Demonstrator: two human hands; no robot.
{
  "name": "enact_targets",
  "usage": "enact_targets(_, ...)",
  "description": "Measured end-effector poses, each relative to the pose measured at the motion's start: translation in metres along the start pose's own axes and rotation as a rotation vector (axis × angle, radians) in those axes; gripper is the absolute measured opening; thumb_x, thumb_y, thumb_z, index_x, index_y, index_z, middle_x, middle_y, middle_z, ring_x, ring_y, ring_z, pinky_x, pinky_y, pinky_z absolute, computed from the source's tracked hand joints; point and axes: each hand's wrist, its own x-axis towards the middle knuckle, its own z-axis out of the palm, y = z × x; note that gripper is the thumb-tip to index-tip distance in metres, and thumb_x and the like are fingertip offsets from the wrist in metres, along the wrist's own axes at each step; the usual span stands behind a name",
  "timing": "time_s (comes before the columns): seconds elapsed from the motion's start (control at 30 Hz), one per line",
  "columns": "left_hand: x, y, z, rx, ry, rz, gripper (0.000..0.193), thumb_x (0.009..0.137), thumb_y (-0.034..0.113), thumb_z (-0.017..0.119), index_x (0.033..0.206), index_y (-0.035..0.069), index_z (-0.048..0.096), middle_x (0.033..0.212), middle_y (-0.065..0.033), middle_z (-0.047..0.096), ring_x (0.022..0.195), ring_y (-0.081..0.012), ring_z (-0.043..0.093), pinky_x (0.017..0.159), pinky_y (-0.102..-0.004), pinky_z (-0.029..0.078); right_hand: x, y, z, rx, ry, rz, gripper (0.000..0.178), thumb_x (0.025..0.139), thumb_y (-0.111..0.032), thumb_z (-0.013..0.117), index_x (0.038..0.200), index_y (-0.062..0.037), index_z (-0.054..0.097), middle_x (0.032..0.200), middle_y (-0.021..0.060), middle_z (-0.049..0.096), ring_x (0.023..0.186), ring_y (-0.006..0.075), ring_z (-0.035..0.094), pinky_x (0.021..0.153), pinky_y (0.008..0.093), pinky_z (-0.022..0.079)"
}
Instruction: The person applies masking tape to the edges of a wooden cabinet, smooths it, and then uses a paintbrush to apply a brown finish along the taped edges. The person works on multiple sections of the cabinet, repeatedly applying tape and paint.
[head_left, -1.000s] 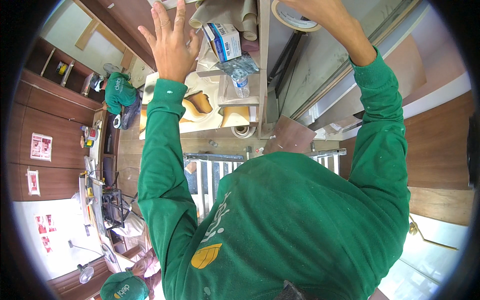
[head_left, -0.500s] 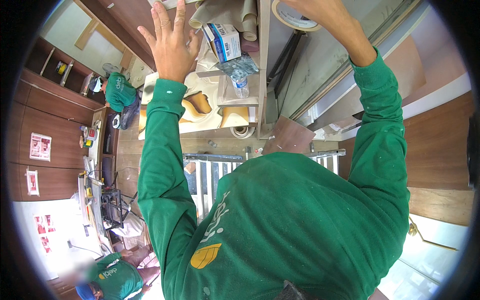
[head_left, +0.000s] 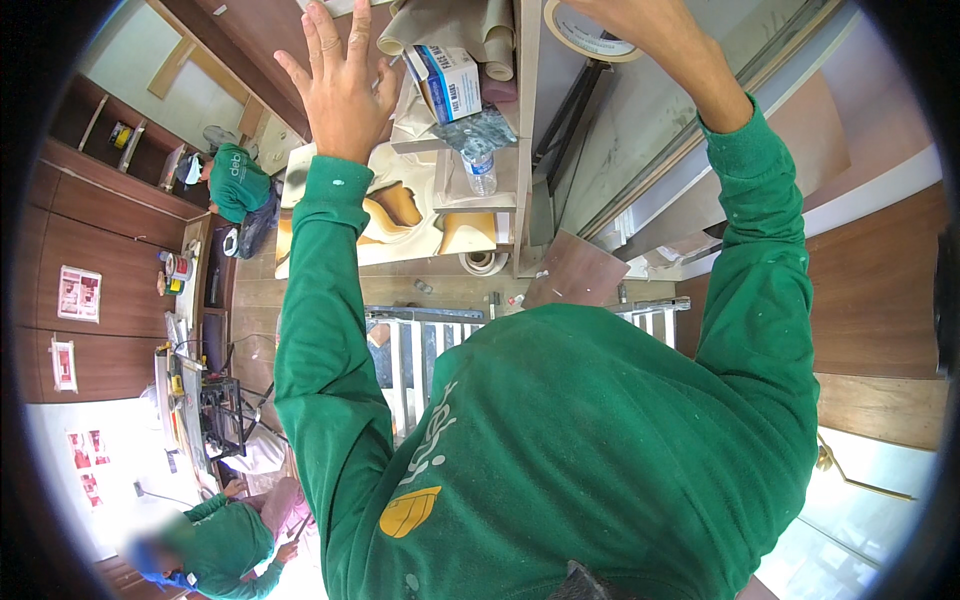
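My left hand (head_left: pixel 345 95) is raised at the top, its fingers spread and nothing gripped; the fingertips are at a brown panel and a pale edge. At the picture's upper edge my right hand (head_left: pixel 640 22) is partly cut off. It is closed on a roll of tan tape (head_left: pixel 563 32), though its fingertips are out of sight. Between my hands, a shelf unit (head_left: pixel 527 120) holds a blue and white box (head_left: pixel 455 85), rolled brownish sheet material (head_left: pixel 440 25) and a crumpled dark plastic piece (head_left: pixel 475 130). Lower in it stands a clear water bottle (head_left: pixel 481 178).
A marbled cream and gold panel (head_left: pixel 350 250) lies behind my left forearm. Below are a white-slatted metal platform (head_left: pixel 405 370), a brown board (head_left: pixel 578 270) and another roll (head_left: pixel 484 263). Two co-workers in green crouch or sit at left, near a cluttered workbench (head_left: pixel 190 390).
My hands and the tape roll hold nearly still. The co-worker at lower left has leaned and shifted their arms; the one at upper left has barely moved.
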Motion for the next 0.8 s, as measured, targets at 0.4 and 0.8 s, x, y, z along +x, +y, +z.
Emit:
enact_targets(0.4, 0.0, 0.001, -0.001, -0.004, -0.001, 0.0, 0.083, 0.086, 0.026, 0.068, 0.162, 0.024, 0.035, 0.168, -0.0253, 0.023, 0.155, -0.0416, 0.025, 0.117, -0.0729, 0.018, -0.001, -0.001, 0.0, -0.017, 0.0, 0.009, 0.026, 0.083, -0.026, 0.077, 0.075, -0.0011, 0.074, 0.082, 0.0154, 0.066, 0.082, 0.0354, 0.064, 0.076, 0.0476, 0.05)
enact_targets(0.8, 0.005, 0.044, 0.026, -0.19, 0.068, -0.098, 0.091, 0.083, 0.025, 0.068, 0.164, 0.013, 0.028, 0.169, -0.0273, 0.016, 0.157, -0.0438, 0.014, 0.123, -0.0662, 0.011, 0.002, -0.002, 0.0, -0.026, -0.02, 0.043, 0.024, 0.082, -0.026, 0.077, 0.075, -0.0031, 0.075, 0.083, 0.0149, 0.066, 0.086, 0.0363, 0.063, 0.079, 0.0482, 0.049)
